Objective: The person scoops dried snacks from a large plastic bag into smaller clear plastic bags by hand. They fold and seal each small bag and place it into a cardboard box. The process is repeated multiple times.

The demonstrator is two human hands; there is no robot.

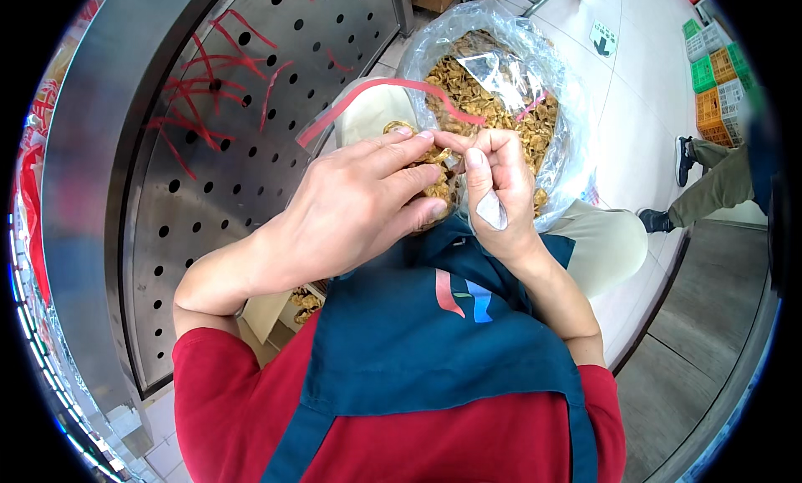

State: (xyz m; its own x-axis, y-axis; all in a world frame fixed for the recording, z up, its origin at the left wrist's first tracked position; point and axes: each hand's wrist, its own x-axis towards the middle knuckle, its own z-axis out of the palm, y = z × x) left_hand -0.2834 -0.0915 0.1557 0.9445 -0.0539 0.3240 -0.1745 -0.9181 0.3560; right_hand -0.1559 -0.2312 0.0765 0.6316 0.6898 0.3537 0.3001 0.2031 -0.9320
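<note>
My left hand (pixel 369 185) is curled over a bundle of brown, curled dried pieces (pixel 437 187), held above my lap. Most of that bundle is hidden under the fingers. Against its right side, my right hand (pixel 504 179) has its thumb and forefinger bent close together; what lies between them is hard to make out. A white patch (pixel 492 210) covers the base of the right thumb. Just beyond both hands, a pink ribbon strip (pixel 376 84) arches from left to right. Behind it stands a large clear plastic bag (pixel 567 95) filled with similar dried pieces (pixel 454 76).
Several red ribbon strips (pixel 203 63) cling to a perforated metal panel (pixel 250 182) on the left. A cardboard box (pixel 266 311) with dried pieces sits below my left arm. Stacked plastic crates (pixel 714 101) and another person's leg (pixel 708 182) are at the right.
</note>
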